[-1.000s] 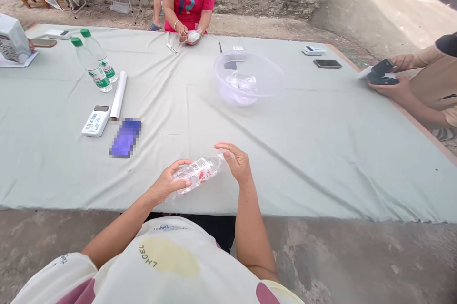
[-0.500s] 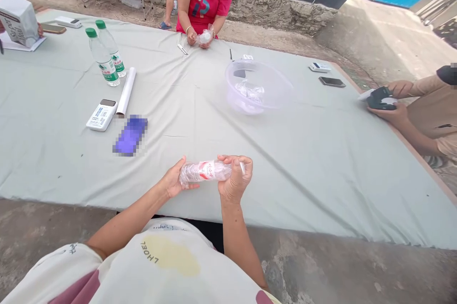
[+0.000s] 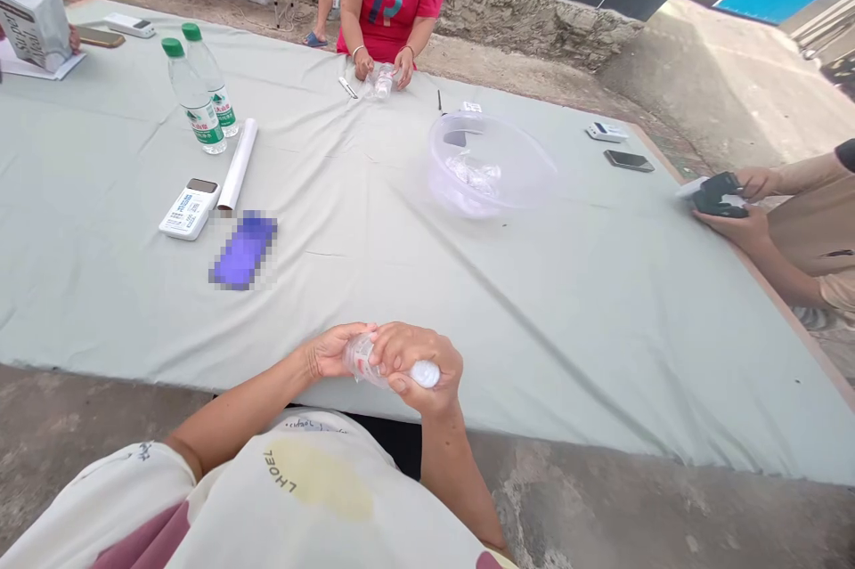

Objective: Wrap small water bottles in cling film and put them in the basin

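Observation:
Between my two hands, above the near edge of the cloth-covered table (image 3: 374, 284), is a clear plastic bottle (image 3: 359, 359) with a red and white label. Its white cap end points right and toward me. My left hand (image 3: 332, 350) is closed around the base end. My right hand (image 3: 422, 359) wraps over the neck part from above, the white end sticking out below its fingers. Much of the bottle's middle is hidden by the right hand.
Ahead stands a translucent purple basin (image 3: 491, 168) with crumpled clear plastic inside. To the left are two green-capped water bottles (image 3: 204, 119), a white paper roll (image 3: 238, 165), a white device (image 3: 190, 209) and a blurred purple item (image 3: 244, 250). Co-workers' hands (image 3: 384, 70) handle another bottle across the table.
My right hand has turned over the bottle's neck, and the bottle has tilted, its cap end coming toward me. The co-worker opposite has lowered a bottle onto the table.

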### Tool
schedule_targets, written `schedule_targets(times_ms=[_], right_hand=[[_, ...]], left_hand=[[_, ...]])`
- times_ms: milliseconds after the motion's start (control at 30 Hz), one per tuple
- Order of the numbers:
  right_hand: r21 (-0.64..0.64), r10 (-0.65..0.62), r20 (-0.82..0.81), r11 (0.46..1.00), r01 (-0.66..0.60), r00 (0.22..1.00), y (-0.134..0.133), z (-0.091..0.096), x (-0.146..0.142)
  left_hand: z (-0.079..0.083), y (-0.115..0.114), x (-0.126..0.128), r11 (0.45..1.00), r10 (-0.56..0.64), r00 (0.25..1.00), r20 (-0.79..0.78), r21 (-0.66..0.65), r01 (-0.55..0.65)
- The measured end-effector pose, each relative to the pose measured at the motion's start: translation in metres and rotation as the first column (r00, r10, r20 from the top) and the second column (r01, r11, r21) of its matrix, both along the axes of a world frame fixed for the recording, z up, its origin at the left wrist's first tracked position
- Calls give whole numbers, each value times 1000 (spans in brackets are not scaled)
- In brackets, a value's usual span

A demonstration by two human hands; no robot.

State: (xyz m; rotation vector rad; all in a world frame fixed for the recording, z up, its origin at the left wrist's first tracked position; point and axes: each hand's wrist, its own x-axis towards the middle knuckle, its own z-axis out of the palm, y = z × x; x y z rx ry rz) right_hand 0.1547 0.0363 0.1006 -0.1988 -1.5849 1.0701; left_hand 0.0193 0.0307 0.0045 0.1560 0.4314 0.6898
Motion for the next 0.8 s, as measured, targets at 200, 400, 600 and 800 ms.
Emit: schedule_targets(times_ms=[200, 400, 600, 800], right_hand=[[64, -68, 41, 996, 66, 997, 6, 1, -4], [-11, -375, 126, 925, 380, 918, 20, -13, -3], [-180, -631, 196, 730, 660, 751, 40, -25, 1], [-340, -527, 265, 733, 589, 808, 76, -29, 11]], left_hand=[[-4, 8, 2, 996, 86, 996, 11, 15, -86], [-7, 44, 12, 977, 212, 976, 38, 0, -212], [-22, 68, 28, 965, 256, 956, 141, 15, -260], [-42, 70, 30, 973, 227, 962, 152, 1, -230]])
